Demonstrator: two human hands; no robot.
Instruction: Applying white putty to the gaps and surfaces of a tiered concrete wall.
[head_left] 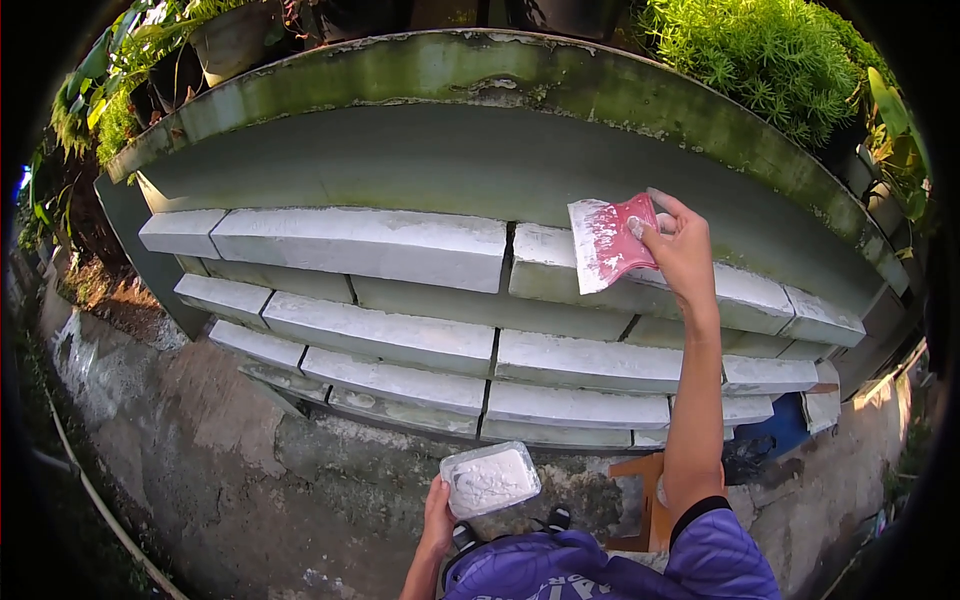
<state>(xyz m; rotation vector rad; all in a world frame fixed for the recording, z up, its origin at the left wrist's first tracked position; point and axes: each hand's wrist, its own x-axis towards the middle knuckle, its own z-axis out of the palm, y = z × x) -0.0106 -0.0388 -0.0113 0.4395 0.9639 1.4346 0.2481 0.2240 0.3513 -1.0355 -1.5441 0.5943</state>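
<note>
My right hand (682,245) is raised in front of the stepped wall, its fingers closed around a pink putty scraper (612,243). White paste is smeared over the scraper's wide blade edge, and some is on my fingers. Behind the scraper lies the top row of pale blocks (542,262); whether the blade touches it I cannot tell. Low in front of my body, my left hand (437,517) grips a clear plastic tub (505,504) by its left side. White putty (490,479) fills much of the tub.
Several rows of white-coated blocks (380,322) with dark gaps step down the wall. Above them runs a mossy ledge (400,75) with potted plants (755,60). An orange-brown stool (650,500) stands by my right arm, near a blue object (785,425). Rough concrete ground (200,450) spreads below.
</note>
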